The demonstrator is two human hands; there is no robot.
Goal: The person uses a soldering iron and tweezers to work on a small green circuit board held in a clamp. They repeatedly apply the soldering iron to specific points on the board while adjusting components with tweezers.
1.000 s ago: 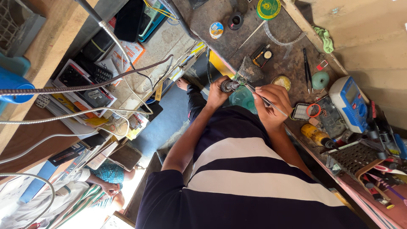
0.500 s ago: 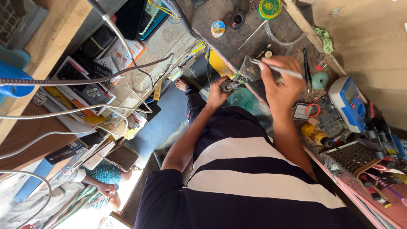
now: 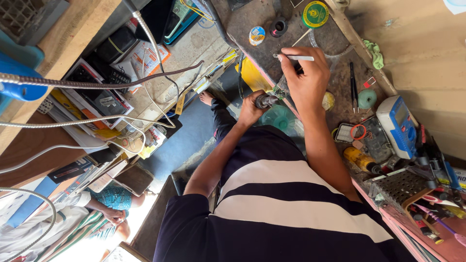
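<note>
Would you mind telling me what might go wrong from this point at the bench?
1. The small green circuit board sits right at the edge of the bench, beside the dark tool in the left hand. A nudge might drop it to the floor.
2. The right hand holds a thin white stick. Its forearm crosses clutter and might knock the yellow tool.

We stretched both arms forward, bare from the short sleeves. Our left hand (image 3: 250,107) was curled into a closed fist, elbow bent. Our right hand (image 3: 305,77) reached farther out, its fingers (image 3: 286,62) pinched together, wrist straight.
</note>
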